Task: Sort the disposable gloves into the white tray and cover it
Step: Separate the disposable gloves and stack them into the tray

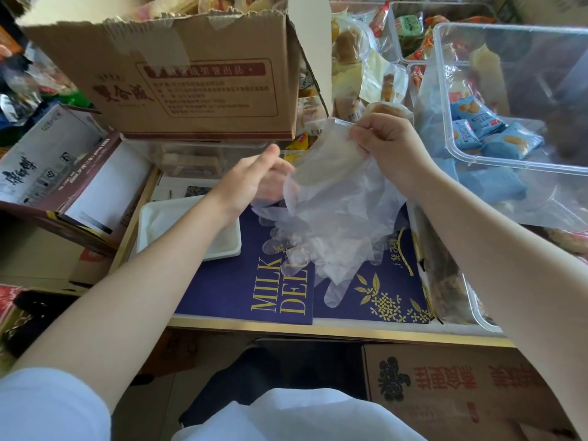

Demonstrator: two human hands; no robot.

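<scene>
A bunch of clear disposable gloves (334,218) hangs over the purple printed box top (254,281), their fingers trailing down onto it. My right hand (385,141) pinches the cuffs of the bunch at the top and holds it up. My left hand (254,179) reaches in from the left, fingers extended, and touches the side of the bunch. The white tray (152,224) lies flat to the left under my left forearm; something pale and thin lies in it, unclear what. No lid is identifiable.
A large open cardboard box (191,81) stands behind the work spot. A clear plastic bin (515,100) with blue snack packs is at the right, another clear bin (445,275) beside the purple box. Cartons (63,173) crowd the left.
</scene>
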